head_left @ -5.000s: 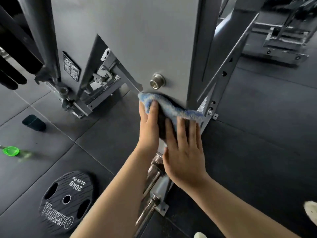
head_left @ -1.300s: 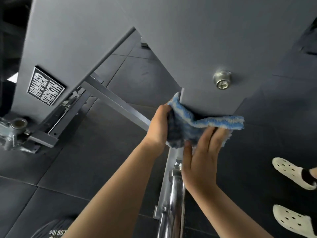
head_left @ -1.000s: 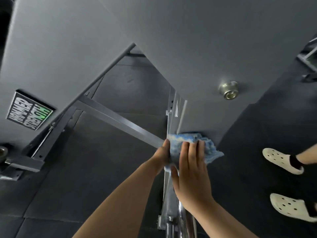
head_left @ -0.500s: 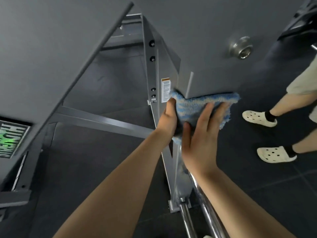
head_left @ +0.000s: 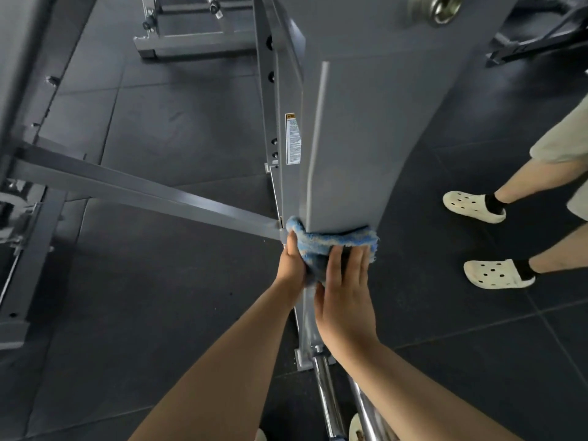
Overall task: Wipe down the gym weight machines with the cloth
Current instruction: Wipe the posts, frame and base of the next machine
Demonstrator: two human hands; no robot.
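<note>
Right hand (head_left: 345,294): I see its fingers lying straight and flat, pressing the cloth (head_left: 331,245) from the near side.
Left hand (head_left: 294,265): it grips the cloth's left end, fingers curled round it.
Cloth: wrapped under the grey panel (head_left: 366,138), now at its lower edge, lower than half a second ago.
Bolt (head_left: 436,6): has slid to the top edge.
Bystander's white clogs (head_left: 496,273): now nearer on the right.
</note>
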